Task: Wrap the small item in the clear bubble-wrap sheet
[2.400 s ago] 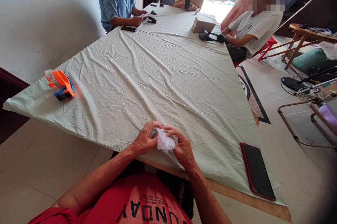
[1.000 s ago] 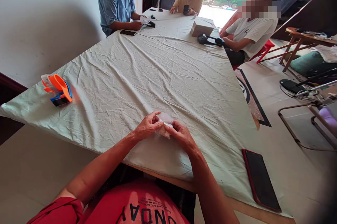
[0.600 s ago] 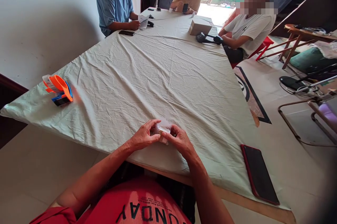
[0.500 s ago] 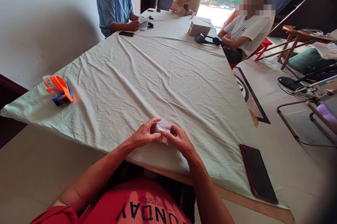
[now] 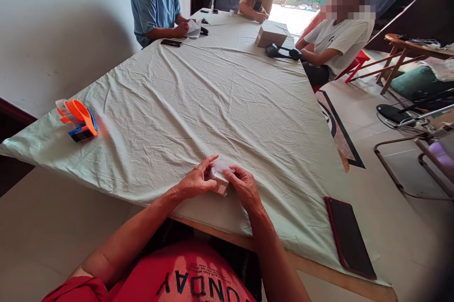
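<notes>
A small brown cardboard box (image 5: 221,185) rests near the front edge of the cloth-covered table (image 5: 227,117). Whitish, clear plastic wrapping (image 5: 220,166) covers its top. My left hand (image 5: 196,180) grips the box's left side, thumb at the near face and index finger reaching along the far side. With thumb and fingers pinched together, my right hand (image 5: 244,187) holds the plastic at the top right of the box. Part of the box is hidden behind my fingers.
An orange and blue tape dispenser (image 5: 81,121) stands at the left. A red-cased phone (image 5: 349,236) lies at the right edge. Farther back are a larger cardboard box (image 5: 271,36), black headphones (image 5: 283,51) and another phone (image 5: 171,43). Three people sit around the far part.
My right thumb and fingers have moved off the box's near right side up onto the plastic, so more of the brown face shows. My left hand keeps its hold.
</notes>
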